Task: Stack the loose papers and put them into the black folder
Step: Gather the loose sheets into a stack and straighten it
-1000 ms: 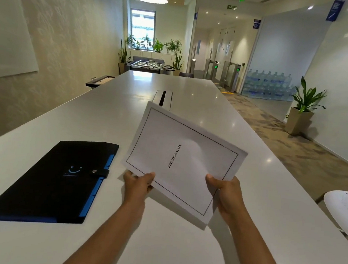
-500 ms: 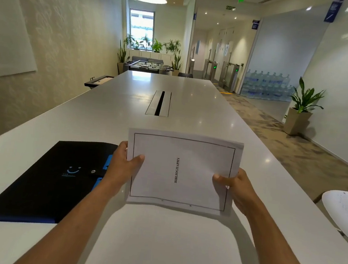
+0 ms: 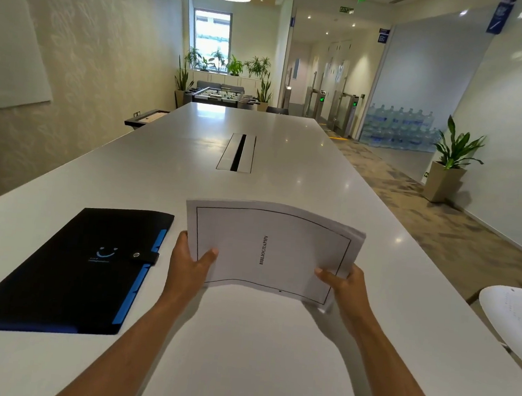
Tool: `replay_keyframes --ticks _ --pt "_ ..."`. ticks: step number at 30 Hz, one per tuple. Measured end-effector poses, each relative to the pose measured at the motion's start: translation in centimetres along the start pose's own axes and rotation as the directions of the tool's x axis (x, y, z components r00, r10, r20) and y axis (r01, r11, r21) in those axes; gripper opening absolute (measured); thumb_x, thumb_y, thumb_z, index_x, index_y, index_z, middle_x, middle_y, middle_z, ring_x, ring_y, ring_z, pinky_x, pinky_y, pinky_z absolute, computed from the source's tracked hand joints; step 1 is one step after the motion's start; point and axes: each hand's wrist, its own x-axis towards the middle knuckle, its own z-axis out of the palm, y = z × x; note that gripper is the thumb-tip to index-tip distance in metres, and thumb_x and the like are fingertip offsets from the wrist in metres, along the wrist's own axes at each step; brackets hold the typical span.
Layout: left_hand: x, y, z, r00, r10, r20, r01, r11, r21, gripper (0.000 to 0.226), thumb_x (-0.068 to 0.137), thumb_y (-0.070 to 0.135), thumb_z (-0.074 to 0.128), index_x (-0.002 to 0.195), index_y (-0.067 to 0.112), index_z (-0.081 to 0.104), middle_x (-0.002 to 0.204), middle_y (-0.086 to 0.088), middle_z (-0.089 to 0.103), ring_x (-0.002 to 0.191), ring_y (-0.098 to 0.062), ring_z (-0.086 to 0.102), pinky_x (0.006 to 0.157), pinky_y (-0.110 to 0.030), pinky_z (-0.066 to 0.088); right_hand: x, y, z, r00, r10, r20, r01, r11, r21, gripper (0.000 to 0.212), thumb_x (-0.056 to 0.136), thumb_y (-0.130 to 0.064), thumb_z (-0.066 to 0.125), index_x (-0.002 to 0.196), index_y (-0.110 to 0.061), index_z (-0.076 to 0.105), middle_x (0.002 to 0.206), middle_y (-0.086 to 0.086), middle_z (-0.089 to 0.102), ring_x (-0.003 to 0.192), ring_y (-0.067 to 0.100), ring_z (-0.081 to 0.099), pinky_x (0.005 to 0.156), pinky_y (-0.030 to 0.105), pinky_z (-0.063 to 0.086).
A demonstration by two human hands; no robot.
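Note:
A stack of white papers [image 3: 268, 249], its top sheet bordered and marked BIBLIOGRAPHY, is held above the white table [image 3: 239, 354] and bows upward in the middle. My left hand [image 3: 189, 264] grips its left edge, thumb on top. My right hand [image 3: 342, 284] grips the lower right corner, where the sheet edges fan out slightly. The black folder [image 3: 67, 269] with blue side tabs lies flat and shut on the table to the left of the papers, its snap strap fastened.
A cable slot [image 3: 236, 153] is set into the table's middle farther away. A white chair [image 3: 514, 318] stands at the right edge of the table. A potted plant [image 3: 452, 161] and water bottles stand by the right wall.
The papers turned from tilted to square in front of me, then shifted slightly right and bowed upward. My left hand moved from the bottom edge to the left edge.

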Motion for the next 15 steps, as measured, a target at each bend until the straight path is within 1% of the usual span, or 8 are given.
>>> replay_keyframes --ticks 1,4,7,9,11,13,15 --pt "0.1 0.2 0.2 1.0 0.003 -0.01 -0.003 1.0 0.017 0.042 0.086 0.016 0.067 0.117 0.033 0.044 0.107 0.019 0.056 0.095 0.007 0.057 0.072 -0.011 0.043 0.1 -0.1 0.2 1.0 -0.001 -0.003 0.001 1.0 -0.012 0.028 0.079 0.0 0.071 0.097 -0.022 0.07 0.093 -0.006 0.076 0.088 0.017 0.071 0.064 0.021 0.056" --pt "0.8 1.2 0.6 0.998 0.053 -0.031 -0.051 0.997 0.064 0.037 0.088 0.018 0.065 0.114 0.033 0.044 0.105 0.017 0.056 0.094 0.003 0.056 0.071 -0.013 0.043 0.7 -1.1 0.5 0.999 -0.034 -0.011 0.033 0.998 -0.049 0.029 0.08 0.0 0.07 0.095 -0.025 0.069 0.091 -0.011 0.076 0.084 0.011 0.071 0.063 0.02 0.056" --pt "1.1 1.7 0.7 0.996 0.085 -0.035 -0.084 0.996 0.042 0.036 0.089 0.019 0.064 0.116 0.031 0.045 0.106 0.019 0.056 0.095 0.004 0.057 0.069 -0.01 0.045 1.1 -1.7 0.3 0.994 -0.086 -0.061 0.085 0.996 -0.01 0.031 0.079 0.0 0.07 0.09 -0.028 0.071 0.09 -0.011 0.076 0.081 0.009 0.071 0.062 0.018 0.055" --pt "0.6 1.2 0.9 0.997 0.068 -0.026 -0.067 0.997 0.03 0.036 0.089 0.017 0.064 0.117 0.03 0.045 0.107 0.015 0.057 0.095 0.003 0.058 0.069 -0.01 0.046 0.9 -1.0 0.3 0.993 -0.082 -0.083 0.081 0.997 -0.007 0.027 0.078 -0.004 0.072 0.092 -0.027 0.07 0.09 -0.011 0.076 0.082 0.01 0.071 0.062 0.018 0.055" --pt "-0.2 0.2 1.2 1.0 0.013 -0.023 -0.013 1.0 -0.007 0.037 0.089 0.012 0.063 0.117 0.028 0.045 0.107 0.013 0.058 0.091 0.005 0.06 0.066 -0.008 0.047 0.4 0.3 0.5 0.996 -0.036 -0.079 0.035 0.999 -0.023 0.025 0.078 -0.006 0.074 0.094 -0.025 0.07 0.09 -0.01 0.076 0.084 0.012 0.071 0.065 0.021 0.055" --pt "-0.9 -0.7 1.3 0.999 -0.03 -0.022 0.029 0.998 -0.054 0.039 0.089 0.007 0.062 0.12 0.025 0.046 0.106 0.015 0.058 0.088 0.012 0.06 0.063 -0.004 0.047 0.0 1.3 0.6 0.997 0.007 -0.082 -0.01 0.999 -0.032 0.022 0.08 -0.007 0.074 0.092 -0.026 0.071 0.09 -0.009 0.076 0.085 0.011 0.071 0.073 0.028 0.054" --pt "-0.9 -0.8 1.3 0.999 -0.048 -0.01 0.047 0.998 -0.045 0.039 0.09 0.005 0.061 0.12 0.025 0.046 0.106 0.017 0.058 0.088 0.012 0.059 0.063 -0.003 0.046 -0.1 1.3 0.6 0.996 0.02 -0.081 -0.025 0.998 -0.053 0.022 0.081 -0.009 0.074 0.091 -0.027 0.071 0.09 -0.013 0.076 0.084 0.007 0.071 0.073 0.028 0.053"
